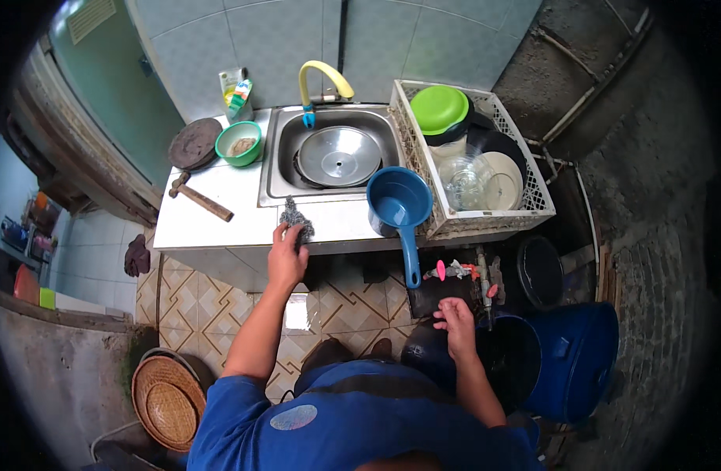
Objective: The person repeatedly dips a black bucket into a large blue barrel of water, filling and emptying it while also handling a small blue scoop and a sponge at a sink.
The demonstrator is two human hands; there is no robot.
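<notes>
My left hand is at the counter's front edge, its fingertips closed on a crumpled grey scouring pad. Behind it, a round metal lid with a hole in its centre lies in the steel sink. A blue long-handled water dipper stands at the sink's front right corner, its handle jutting past the counter. My right hand hangs in front of the counter, near some pink-handled taps. Its fingers are loosely bent and apart, with nothing in them.
Left on the counter are a hammer, a green bowl and a dark round board. A yellow faucet arches over the sink. A white crate of dishes stands right. Below is a blue barrel; woven baskets lean lower left.
</notes>
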